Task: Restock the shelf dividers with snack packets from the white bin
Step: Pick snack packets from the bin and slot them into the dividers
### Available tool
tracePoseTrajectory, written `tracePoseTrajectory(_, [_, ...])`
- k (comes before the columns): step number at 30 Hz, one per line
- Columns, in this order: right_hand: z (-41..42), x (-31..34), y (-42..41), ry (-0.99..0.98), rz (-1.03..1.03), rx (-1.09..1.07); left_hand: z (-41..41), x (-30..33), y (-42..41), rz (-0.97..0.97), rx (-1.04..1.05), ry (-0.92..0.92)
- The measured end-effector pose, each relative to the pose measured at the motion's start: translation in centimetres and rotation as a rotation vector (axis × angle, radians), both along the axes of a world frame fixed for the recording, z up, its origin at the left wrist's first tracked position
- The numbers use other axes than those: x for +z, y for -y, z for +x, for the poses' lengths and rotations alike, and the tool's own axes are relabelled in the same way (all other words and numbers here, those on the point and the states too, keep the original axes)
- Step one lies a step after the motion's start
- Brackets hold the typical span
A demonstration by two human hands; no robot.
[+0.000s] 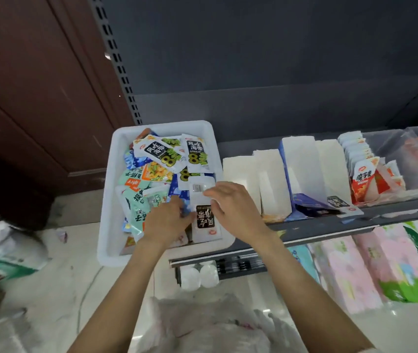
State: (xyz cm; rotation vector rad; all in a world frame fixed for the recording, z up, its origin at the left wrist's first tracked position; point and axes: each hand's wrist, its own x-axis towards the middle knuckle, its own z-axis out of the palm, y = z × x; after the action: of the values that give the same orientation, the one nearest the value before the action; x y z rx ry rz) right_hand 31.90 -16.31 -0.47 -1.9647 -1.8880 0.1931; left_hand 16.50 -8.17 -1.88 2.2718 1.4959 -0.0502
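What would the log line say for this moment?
phase: picking | left hand + right hand: hold white packet | over white bin

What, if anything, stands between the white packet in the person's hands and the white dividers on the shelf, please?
Nothing visible: both hands, left and right, hold the white packet over the white bin, and the dividers sit just right, open-topped.

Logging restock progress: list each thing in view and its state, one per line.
white bin: on the shelf's left end, heaped with mixed snack packets.
white packet with black label: held over the bin by both hands.
left hand: grips the packet's left edge.
right hand: fingers on the packet's right side.
white shelf dividers: upright, mostly unfilled.
red-and-white packets: standing in a row.
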Motion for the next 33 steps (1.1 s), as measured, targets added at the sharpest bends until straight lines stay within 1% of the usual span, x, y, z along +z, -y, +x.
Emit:
tracePoseTrajectory(1, [-0.6,-0.8,-0.8,0.078,-0.092,0.022,0.0,-0.3,0.1,-0.013,-0.015,-0.041])
tracePoseTrajectory(3, [-1.3,-1.6,-1.7,0.206,-0.244,0.042,0.3,-0.5,0.7,-0.023,-0.023,-0.006])
tracePoseTrajectory(5, [-1.7,-1.6,-1.7,0.246,-0.292,0.042,0.6,-0.6,1.1,-0.110,-0.004,0.131])
tracePoseTrajectory(6, [-1.7,-1.2,-1.4,0.217,-0.289,0.047,0.6,-0.6,1.1,-0.172,0.024,0.218])
tracePoseTrajectory(7, [-1.7,-0.8,-1.1,0.154,-0.283,0.057,0.5,-0.3,1.1,-0.235,0.073,0.316])
tracePoseTrajectory(8, [-1.6,-0.3,-0.7,0.049,-0.289,0.073,0.3,0.2,1.0,-0.303,0.139,0.416])
tracePoseTrajectory(10, [-1.7,1.4,0.5,-0.243,-0.328,0.103,-0.3,1.4,0.8,-0.465,0.291,0.639])
tracePoseTrajectory(11, [-1.8,2.0,1.2,-0.334,-0.334,0.108,-0.6,2.1,0.7,-0.551,0.349,0.751])
tracePoseTrajectory(12, [-2.0,2.4,1.7,-0.329,-0.293,0.102,-0.8,2.8,0.6,-0.623,0.383,0.835])
tracePoseTrajectory(13, [-2.3,2.6,2.1,-0.240,-0.189,0.077,-0.9,3.4,0.6,-0.675,0.389,0.885])
tracePoseTrajectory(14, [-2.3,2.5,2.3,-0.126,-0.042,0.030,-0.9,4.1,0.6,-0.711,0.377,0.919])
tracePoseTrajectory(15, [-2.3,2.6,2.5,-0.060,0.096,-0.036,-0.7,4.7,0.7,-0.716,0.357,0.946])
tracePoseTrajectory(16, [-2.1,2.9,2.7,-0.064,0.195,-0.116,-0.3,5.3,0.8,-0.681,0.337,0.976])
tracePoseTrajectory(17, [-1.8,3.2,2.9,-0.107,0.261,-0.202,0.1,5.9,1.0,-0.585,0.304,0.997])
tracePoseTrajectory(18, [-1.2,3.4,3.2,-0.203,0.288,-0.290,0.5,6.2,0.9,-0.431,0.243,0.985])
tracePoseTrajectory(20, [0.4,3.9,4.3,-0.493,0.265,-0.435,1.3,6.7,0.7,-0.100,0.004,0.836])
tracePoseTrajectory(21, [1.3,4.3,5.0,-0.654,0.263,-0.468,1.9,7.0,0.4,-0.018,-0.136,0.761])
tracePoseTrajectory(22, [2.3,4.6,5.7,-0.800,0.284,-0.484,2.7,7.3,0.2,-0.004,-0.259,0.697])
tracePoseTrajectory(23, [3.2,5.1,6.6,-0.902,0.318,-0.499,3.6,7.6,0.2,-0.031,-0.357,0.647])
tracePoseTrajectory(24, [4.2,5.4,7.5,-0.946,0.361,-0.516,4.8,7.9,0.2,-0.057,-0.434,0.608])
tracePoseTrajectory(25, [5.1,5.9,8.4,-0.958,0.405,-0.526,6.1,8.2,0.4,-0.062,-0.492,0.578])
tracePoseTrajectory(26, [6.1,6.2,9.5,-0.926,0.444,-0.544,7.6,8.5,0.7,-0.037,-0.544,0.561])
tracePoseTrajectory(28, [8.2,6.9,11.6,-0.751,0.509,-0.593,10.8,8.9,1.8,0.085,-0.634,0.560])
tracePoseTrajectory(30, [10.7,7.2,13.5,-0.583,0.575,-0.653,14.2,9.0,3.2,0.228,-0.706,0.616])
tracePoseTrajectory(31, [12.1,7.1,14.5,-0.524,0.607,-0.677,16.0,8.9,4.0,0.265,-0.725,0.662])
tracePoseTrajectory(33, [15.0,6.6,16.2,-0.378,0.651,-0.717,19.5,8.3,5.4,0.278,-0.731,0.746])
